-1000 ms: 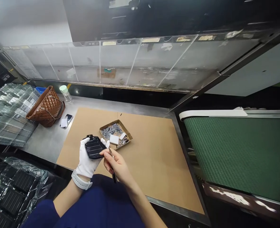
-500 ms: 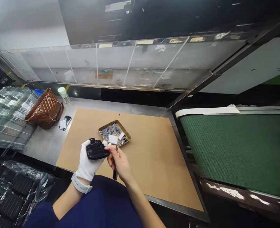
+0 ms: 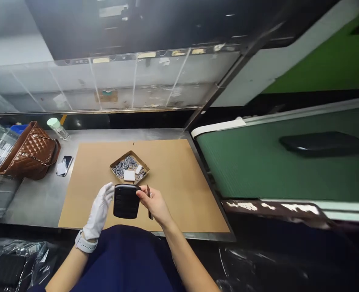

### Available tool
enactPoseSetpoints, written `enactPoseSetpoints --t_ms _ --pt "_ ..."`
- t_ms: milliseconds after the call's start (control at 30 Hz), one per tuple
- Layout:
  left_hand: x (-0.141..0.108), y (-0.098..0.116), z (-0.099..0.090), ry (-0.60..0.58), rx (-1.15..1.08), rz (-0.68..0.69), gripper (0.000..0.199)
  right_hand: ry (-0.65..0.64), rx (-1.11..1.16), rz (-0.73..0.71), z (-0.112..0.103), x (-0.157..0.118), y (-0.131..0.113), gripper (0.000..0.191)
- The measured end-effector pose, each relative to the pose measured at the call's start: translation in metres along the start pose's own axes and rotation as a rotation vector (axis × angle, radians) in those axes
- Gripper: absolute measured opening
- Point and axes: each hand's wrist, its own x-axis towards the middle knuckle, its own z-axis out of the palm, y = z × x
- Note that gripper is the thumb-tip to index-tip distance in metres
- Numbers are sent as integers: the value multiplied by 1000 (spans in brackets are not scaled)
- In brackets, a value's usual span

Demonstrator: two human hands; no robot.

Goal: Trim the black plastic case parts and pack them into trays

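Observation:
A black ribbed plastic part (image 3: 126, 201) is held up over the near edge of the brown board (image 3: 173, 182). My right hand (image 3: 155, 205) pinches its right edge and also holds a thin dark tool (image 3: 150, 202). Gloved in white, my left hand (image 3: 99, 207) is beside the part's left edge with its fingers extended; whether they touch it is unclear. Just beyond the part sits a shallow cardboard tray (image 3: 146, 173) of small grey metallic pieces, with a white block (image 3: 129, 175) in it.
On the right, a green conveyor belt (image 3: 243, 170) carries a dark, blurred object (image 3: 322, 143). A brown quilted bag (image 3: 35, 156), a phone (image 3: 67, 162) and a clear bottle (image 3: 59, 129) are at the left. Plastic-wrapped black parts (image 3: 7, 269) lie lower left.
My left hand has released the black part and moved left. The part now hangs from my right hand, turned to another face. The view has swung right, showing a dark object on the belt.

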Motion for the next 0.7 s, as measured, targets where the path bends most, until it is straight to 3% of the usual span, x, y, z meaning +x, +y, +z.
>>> enactPoseSetpoints --t_ms 67,233,300,400,467,567,633,700 --pt "6 12 9 -93 133 41 34 18 19 20 -4 -2 4 51" --pt "17 32 47 -499 618 19 16 151 21 21 1 -27 15 47" --pt "21 21 54 -614 689 -33 15 267 21 28 6 -46 22 47" --pt "25 -17 50 -786 720 -196 27 540 31 59 4 -83 40 50" --pt "24 -46 40 -888 752 -381 36 782 34 92 -8 -119 55 53" --pt "22 -78 23 -914 800 -607 48 1150 -8 149 -38 -196 74 54" --pt "24 -90 20 -879 817 -655 56 1374 -83 185 -63 -258 83 52" --pt "31 -97 29 -801 840 -631 65 1579 -169 217 -93 -318 88 53"
